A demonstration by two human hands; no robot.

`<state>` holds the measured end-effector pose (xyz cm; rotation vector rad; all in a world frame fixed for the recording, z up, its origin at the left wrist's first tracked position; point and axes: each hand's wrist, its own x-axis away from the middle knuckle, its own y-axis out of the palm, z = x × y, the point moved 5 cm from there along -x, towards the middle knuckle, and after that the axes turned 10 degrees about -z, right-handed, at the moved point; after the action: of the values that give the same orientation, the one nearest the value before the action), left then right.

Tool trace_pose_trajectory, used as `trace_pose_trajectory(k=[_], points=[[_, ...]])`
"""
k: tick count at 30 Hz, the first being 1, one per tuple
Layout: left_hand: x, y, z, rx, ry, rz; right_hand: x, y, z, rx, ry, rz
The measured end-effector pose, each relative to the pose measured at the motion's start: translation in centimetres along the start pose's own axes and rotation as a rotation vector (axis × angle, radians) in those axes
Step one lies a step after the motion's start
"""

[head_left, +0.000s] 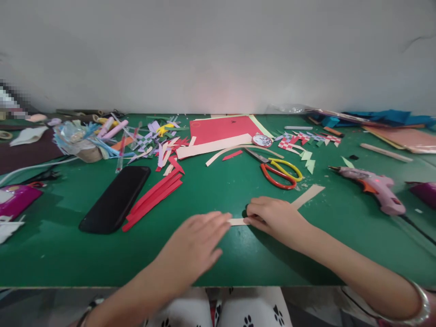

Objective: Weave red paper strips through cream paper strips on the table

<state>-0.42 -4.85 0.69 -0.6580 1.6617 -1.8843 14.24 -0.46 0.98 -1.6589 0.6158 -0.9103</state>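
A narrow cream paper strip (238, 222) lies on the green table between my two hands. My left hand (197, 240) is flat with its fingers stretched out, the fingertips over the strip's left end. My right hand (275, 222) has its fingers curled and pinched on the strip. A small dark thing shows at those fingertips; I cannot make out what it is. Beyond the right wrist a beige paper strip (309, 195) sticks out at a slant; whether it is the same piece is hidden. Scissors (279, 171) with red and yellow handles lie spread just behind the right hand.
Right of my hands rests a pink glue gun (374, 184) with its cord. To the left are red paper strips (153, 200) and a black phone (116, 200). Farther back lie red paper (221, 129), woven paper scraps (145, 141) and a craft bundle (80, 138).
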Motion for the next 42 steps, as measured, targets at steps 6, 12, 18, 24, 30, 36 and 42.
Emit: trace_pose_trajectory(k=[6, 12, 18, 24, 30, 36, 42], points=[[-1.2, 2.0, 2.4, 0.102, 0.049, -0.194, 0.2, 0.5, 0.0, 0.025, -0.047, 0.098], [-1.2, 2.1, 2.9, 0.132, -0.059, -0.125, 1.7, 0.5, 1.2, -0.054, -0.106, 0.175], [-1.9, 2.0, 3.8, 0.087, -0.168, -0.058, 2.8, 0.5, 2.9, -0.134, -0.079, 0.170], [-3.2, 1.8, 4.5, 0.114, -0.253, -0.149, 2.6, 0.6, 3.0, -0.064, -0.098, 0.178], [-3.5, 2.1, 4.9, 0.087, -0.298, -0.133, 2.5, 0.6, 3.0, -0.001, -0.099, 0.173], [-3.4, 2.5, 4.9, 0.082, -0.334, -0.138, 2.4, 0.6, 2.9, 0.036, -0.045, 0.121], [-3.6, 2.1, 5.2, 0.093, -0.361, -0.113, 2.3, 0.4, 2.7, 0.080, -0.013, 0.086]])
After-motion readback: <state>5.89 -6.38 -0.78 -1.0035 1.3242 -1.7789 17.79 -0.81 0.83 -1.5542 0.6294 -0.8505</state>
